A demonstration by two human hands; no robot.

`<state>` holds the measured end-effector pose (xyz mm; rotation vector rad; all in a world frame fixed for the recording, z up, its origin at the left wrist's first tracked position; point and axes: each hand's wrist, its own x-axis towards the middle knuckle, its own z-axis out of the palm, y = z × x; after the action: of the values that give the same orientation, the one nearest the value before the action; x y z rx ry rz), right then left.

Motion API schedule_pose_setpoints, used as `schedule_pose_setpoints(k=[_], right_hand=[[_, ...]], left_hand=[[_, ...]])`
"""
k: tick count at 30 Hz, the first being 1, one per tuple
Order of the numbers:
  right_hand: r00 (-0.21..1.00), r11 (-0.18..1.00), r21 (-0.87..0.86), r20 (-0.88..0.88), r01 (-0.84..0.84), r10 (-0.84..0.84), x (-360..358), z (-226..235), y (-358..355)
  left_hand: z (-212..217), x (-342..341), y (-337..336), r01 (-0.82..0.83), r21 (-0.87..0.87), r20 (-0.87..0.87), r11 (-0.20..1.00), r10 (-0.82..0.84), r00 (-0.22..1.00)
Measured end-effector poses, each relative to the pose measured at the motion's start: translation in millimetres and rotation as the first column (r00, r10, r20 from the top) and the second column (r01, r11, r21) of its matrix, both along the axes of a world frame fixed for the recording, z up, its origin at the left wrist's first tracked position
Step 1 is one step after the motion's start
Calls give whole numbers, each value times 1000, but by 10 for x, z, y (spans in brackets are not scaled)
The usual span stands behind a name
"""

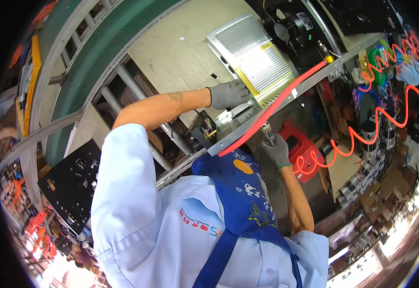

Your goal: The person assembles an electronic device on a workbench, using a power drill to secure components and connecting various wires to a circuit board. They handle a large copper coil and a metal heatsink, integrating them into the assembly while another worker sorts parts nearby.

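Fingers (242, 92) of the gloved left hand (227, 94) are spreading flat and released, pressing down on the near corner of a silver finned metal unit (252, 56) that is lying on the pale tabletop (180, 53), just beside a black fan housing (286, 29) at the far right. The gloved right hand (277, 151) is clenching around a pneumatic screwdriver (268, 134), which is hanging below the tabletop's metal edge rail (286, 96); a red air hose (272, 113) is running along that rail, and a coiled red hose (387, 115) is looping away to the right above cluttered boxes. A small black part with wires (204, 128) is sitting near the rail, just left of the tool. The finned unit is looking rigid and fairly heavy, with thin ribs that could bend or cut, so flat pressure on its rim or a hold at its solid side edges seems safest. The screwdriver is looking dense and stiff, best gripped around its barrel, with the hose tugging on it.
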<state>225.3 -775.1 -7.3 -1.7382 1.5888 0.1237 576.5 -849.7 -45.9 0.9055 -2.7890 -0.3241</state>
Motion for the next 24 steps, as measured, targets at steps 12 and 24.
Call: schedule_pose_setpoints(k=[12, 24], right_hand=[[970, 979, -175, 198, -106, 141, 24, -269, 262], [904, 904, 99, 148, -416, 400, -554, -748, 83]], left_hand=[[1006, 977, 1937, -996, 78, -448, 45, 894, 5], [5, -1894, 4950, -331, 490, -91, -807, 331, -939]])
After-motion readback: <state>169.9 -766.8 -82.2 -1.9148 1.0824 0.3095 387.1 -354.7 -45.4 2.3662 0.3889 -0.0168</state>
